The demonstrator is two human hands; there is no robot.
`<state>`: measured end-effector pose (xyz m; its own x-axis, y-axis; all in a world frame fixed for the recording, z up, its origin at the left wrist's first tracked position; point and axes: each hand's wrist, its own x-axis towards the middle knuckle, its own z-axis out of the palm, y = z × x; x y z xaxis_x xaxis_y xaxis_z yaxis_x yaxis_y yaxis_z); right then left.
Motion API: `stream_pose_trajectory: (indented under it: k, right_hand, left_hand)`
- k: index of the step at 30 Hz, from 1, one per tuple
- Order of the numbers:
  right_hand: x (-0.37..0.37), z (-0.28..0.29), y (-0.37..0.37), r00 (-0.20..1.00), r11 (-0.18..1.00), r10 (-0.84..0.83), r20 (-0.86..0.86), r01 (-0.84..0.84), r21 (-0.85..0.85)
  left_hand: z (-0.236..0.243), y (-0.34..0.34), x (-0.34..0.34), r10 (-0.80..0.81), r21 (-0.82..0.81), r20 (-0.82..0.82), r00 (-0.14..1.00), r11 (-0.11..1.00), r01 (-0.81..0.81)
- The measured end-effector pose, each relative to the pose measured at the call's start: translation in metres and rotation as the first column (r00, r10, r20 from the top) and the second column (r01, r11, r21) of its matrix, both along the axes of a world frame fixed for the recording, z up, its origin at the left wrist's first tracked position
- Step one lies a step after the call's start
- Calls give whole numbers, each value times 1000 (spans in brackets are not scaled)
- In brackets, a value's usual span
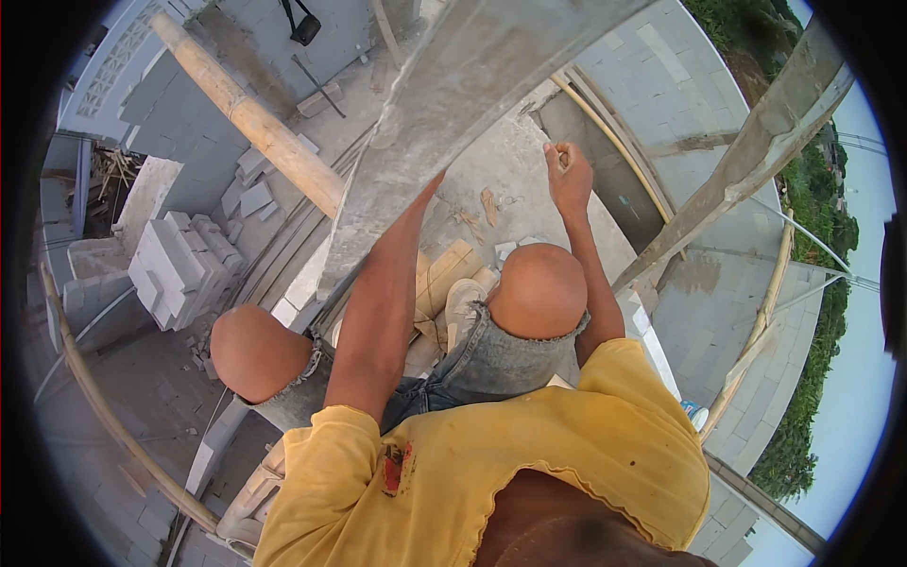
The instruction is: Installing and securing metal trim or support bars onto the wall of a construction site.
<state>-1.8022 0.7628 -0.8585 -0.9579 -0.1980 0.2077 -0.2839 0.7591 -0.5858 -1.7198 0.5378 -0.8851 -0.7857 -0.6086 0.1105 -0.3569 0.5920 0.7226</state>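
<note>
My left forearm (pixel 378 312) reaches up to a weathered grey plank (pixel 416 132) that slants across the upper middle, and the hand is mostly hidden behind it. My right hand (pixel 567 175) is raised in the gap right of that plank, fingers curled closed; anything inside them is too small to make out. Below it are my bare knee (pixel 537 288) and a pale concrete surface (pixel 496 170) with brownish scraps. A second long grey plank (pixel 727 161) runs diagonally at the right.
Bamboo poles (pixel 246 113) cross both sides. Stacked pale blocks (pixel 179 265) stand at lower levels on the left. A block wall (pixel 765 359) curves along the right, with greenery beyond. A black tool (pixel 304 28) is at the top, and a small container (pixel 694 414) sits beside my right shoulder.
</note>
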Motion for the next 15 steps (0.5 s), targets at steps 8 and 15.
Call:
stream_pose_trajectory:
  k: [8, 15]
  right_hand:
    - [57, 1, -14, 975, 957, 123, 185, -67, -282]
    - [76, -12, -20, 982, 986, 129, 136, -112, -125]
  left_hand:
    - [48, 7, -3, -30, 53, 153, 988, 998, 22]
    - [40, 11, -10, -37, 65, 114, 993, 997, 30]
